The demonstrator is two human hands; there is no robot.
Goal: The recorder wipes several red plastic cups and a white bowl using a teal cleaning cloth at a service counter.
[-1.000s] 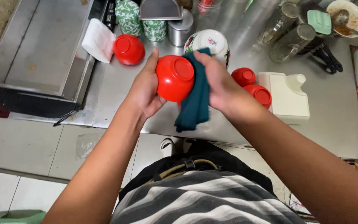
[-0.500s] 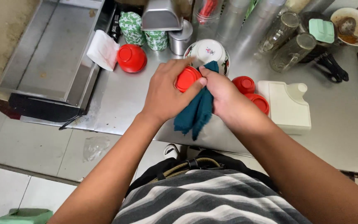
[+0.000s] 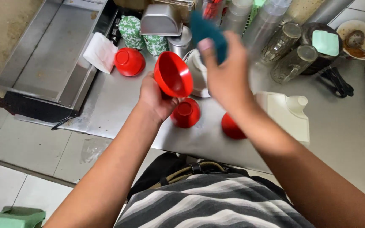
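Now left hand (image 3: pixel 155 99) tilting glossy red bowl (image 3: pixel 173 74), right hand (image 3: pixel 224 71) gripping seemingly teal cloth (image 3: pixel 205 29)

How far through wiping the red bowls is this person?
Three red bowls sit upside down on the steel counter, one at the back, two near the body; whether they are wiped can't be told. The left hand holds a fourth bowl tilted, while the right hand lifts the teal cloth clear.

Right hand (image 3: pixel 227 80) hides most of teal cloth (image 3: pixel 208 29) & part of red bowl (image 3: pixel 232 128); cloth blurred.
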